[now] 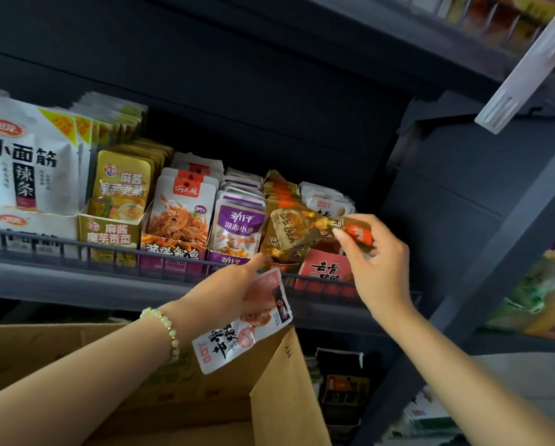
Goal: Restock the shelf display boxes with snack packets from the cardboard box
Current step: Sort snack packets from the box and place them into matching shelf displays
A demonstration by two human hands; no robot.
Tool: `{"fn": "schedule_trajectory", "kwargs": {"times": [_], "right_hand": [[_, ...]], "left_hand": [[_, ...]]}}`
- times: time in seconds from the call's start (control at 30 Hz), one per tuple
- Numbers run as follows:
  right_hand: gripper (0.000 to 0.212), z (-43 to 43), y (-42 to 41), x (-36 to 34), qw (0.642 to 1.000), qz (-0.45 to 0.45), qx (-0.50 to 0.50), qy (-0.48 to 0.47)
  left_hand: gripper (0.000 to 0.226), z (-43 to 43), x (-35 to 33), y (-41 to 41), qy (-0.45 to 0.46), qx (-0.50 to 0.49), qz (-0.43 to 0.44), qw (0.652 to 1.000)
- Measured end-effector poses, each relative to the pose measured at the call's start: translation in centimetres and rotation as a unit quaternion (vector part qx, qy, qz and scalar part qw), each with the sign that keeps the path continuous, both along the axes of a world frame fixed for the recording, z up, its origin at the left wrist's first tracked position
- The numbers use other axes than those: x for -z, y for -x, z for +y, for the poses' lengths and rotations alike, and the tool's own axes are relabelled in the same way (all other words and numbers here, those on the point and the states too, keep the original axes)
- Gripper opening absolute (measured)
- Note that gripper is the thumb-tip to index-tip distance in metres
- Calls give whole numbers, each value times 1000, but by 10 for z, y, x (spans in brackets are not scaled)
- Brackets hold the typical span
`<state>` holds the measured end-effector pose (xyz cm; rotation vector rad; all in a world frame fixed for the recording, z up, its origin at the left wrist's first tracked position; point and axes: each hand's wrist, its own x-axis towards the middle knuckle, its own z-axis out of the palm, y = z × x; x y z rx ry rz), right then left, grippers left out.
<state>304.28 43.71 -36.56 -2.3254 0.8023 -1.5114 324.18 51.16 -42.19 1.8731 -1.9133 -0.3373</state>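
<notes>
We start at the gold packet [301, 230], just right of the frame's centre, tilted with its orange end to the right, in front of the row of matching gold packets [279, 191] standing on the shelf [76, 278]. The right hand [375, 262] pinches that orange end between thumb and fingertips, its other fingers curled. The left hand [231, 288], reaching up from the lower left, grips a white packet [237, 336] that hangs upside down from its curled fingers, while its outstretched forefinger touches the gold packet's lower left corner. A pale bead bracelet [166, 326] sits on the left wrist. Below both arms, across the lower left and bottom centre of the frame, the open cardboard box [285, 381] shows its brown flaps; we cannot tell what lies inside. Just right of the gold row stands a red display box [324, 268] with white packets, and just left a purple display box [234, 239]. Further left come an orange-and-white squid row [182, 204], a yellow display box [108, 236], and tall white bags [25, 169] at the far left. A dark wire rail [60, 243] runs along the shelf front. In the upper right, a clear price strip [527, 69] edges the shelf above.
</notes>
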Motion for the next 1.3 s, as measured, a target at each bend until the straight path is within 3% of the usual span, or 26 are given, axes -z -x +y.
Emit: {"fn": "schedule_trajectory", "kwargs": {"times": [0.13, 0.3, 0.4, 0.5, 0.63, 0.9, 1.03, 1.17, 1.3], "right_hand": [[16, 6, -4, 9, 996, 81, -28, 6], [29, 4, -10, 4, 991, 20, -30, -131], [31, 4, -15, 0, 981, 29, -25, -192], [25, 13, -23, 4, 978, 54, -42, -196], [43, 18, -31, 5, 981, 82, -17, -174], [24, 24, -31, 15, 957, -61, -29, -282], [26, 19, -39, 19, 960, -25, -51, -276], [17, 9, -43, 13, 972, 103, -62, -199], [21, -5, -38, 3, 982, 115, -38, -146]], "left_hand": [[74, 0, -2, 2, 2, 0, 0, 1000], [72, -1, -6, 4, 2, 3, -9, 1000], [74, 0, -8, 5, 4, 9, -18, 1000], [74, 1, -11, 5, 2, 11, -33, 999], [65, 3, -14, 7, -24, 6, -44, 999], [84, 4, -15, 7, -16, 11, -73, 997], [79, 4, -16, 7, -9, 16, -74, 997], [76, 4, -18, 5, -16, 24, -68, 997], [75, 5, -16, 2, -25, 30, -49, 998]]}}
